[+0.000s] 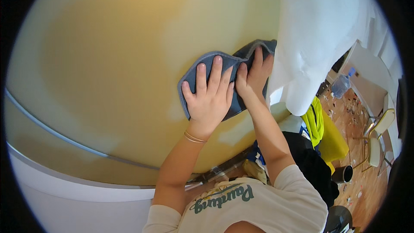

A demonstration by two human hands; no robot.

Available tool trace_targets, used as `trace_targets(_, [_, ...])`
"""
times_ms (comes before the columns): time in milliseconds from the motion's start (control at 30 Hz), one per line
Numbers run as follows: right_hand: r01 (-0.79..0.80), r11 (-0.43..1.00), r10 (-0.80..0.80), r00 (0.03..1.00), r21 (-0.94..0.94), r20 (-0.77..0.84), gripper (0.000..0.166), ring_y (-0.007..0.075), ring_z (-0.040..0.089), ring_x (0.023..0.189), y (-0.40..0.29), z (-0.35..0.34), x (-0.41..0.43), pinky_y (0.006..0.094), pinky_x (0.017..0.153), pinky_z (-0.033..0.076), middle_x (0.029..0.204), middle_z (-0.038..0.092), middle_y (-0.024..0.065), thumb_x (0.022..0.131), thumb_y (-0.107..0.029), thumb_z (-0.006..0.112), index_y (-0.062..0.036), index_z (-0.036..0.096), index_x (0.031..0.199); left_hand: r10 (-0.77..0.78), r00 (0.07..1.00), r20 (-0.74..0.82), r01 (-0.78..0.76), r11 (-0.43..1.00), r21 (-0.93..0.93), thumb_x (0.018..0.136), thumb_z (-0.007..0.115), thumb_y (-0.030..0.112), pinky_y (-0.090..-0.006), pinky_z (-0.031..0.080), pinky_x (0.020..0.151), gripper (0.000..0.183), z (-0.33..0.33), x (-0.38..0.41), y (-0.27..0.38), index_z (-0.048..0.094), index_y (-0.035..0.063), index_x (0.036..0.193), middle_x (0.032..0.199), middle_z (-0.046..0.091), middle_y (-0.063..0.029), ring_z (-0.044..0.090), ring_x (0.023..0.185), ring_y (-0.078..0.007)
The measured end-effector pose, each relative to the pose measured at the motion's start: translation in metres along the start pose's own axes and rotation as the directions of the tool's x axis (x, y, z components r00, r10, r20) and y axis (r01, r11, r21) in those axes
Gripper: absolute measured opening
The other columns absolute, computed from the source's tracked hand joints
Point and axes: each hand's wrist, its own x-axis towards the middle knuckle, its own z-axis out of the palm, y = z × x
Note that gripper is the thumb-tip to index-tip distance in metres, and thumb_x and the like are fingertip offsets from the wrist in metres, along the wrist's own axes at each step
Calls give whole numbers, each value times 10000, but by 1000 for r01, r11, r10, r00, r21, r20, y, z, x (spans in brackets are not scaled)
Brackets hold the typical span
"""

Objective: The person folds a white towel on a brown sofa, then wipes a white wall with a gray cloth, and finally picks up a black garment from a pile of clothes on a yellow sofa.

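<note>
A dark grey cloth with a lighter edge (190,71) lies against a smooth yellow-beige surface (113,55). My left hand (208,98) presses flat on its left part, fingers spread, with thin gold-coloured bands at the wrist. At the cloth's right part is my right hand (255,74), its fingers spread and bent; the fingertips touch the cloth near its folded upper edge. Beside the right hand hangs a white sheet (310,38), which meets the cloth's right end. The cloth rises in a fold between the hands.
Black fabric (300,155), a bright yellow-green garment (317,119) and a yellow padded seat (333,139) are at the right. Beyond them, a black bin (343,173), chairs (375,152) and a large blue water bottle (341,85) stand on a littered wooden floor (351,113).
</note>
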Motion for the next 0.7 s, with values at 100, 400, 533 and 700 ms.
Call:
trace_targets(100, [-94,989,99,994,-111,36,620,532,334,1160,36,6,-63,554,1011,253,1282,328,379,799,-142,502,80,293,1339,51,998,26,-50,998,-48,860,563,400,-567,208,1008,343,13,-42,14,623,260,1168,1450,426,-1,331,1334,-301])
trace_targets(400, [-72,961,150,946,-267,286,694,537,410,1038,55,8,-230,582,908,338,1136,425,378,799,-212,623,143,316,1311,114,941,318,-55,980,-189,847,583,419,-444,333,899,371,6,-189,9,625,278,1188,1387,477,69,455,1152,-178])
trace_targets(533, [38,993,-7,963,-111,268,765,557,410,1063,24,33,-196,631,932,302,1115,428,376,741,-319,689,90,362,1299,-56,976,211,69,996,-54,817,560,518,-570,271,917,464,-15,-136,-31,634,232,1175,1387,476,-25,422,1173,-331])
trace_targets(700, [345,938,-343,935,13,-86,456,439,471,1033,-65,52,-91,556,865,350,1119,501,264,735,-299,682,-125,616,1152,-293,956,19,291,954,76,808,546,591,-637,138,1007,486,-46,-73,-88,671,231,1110,1402,453,-83,326,1286,-411])
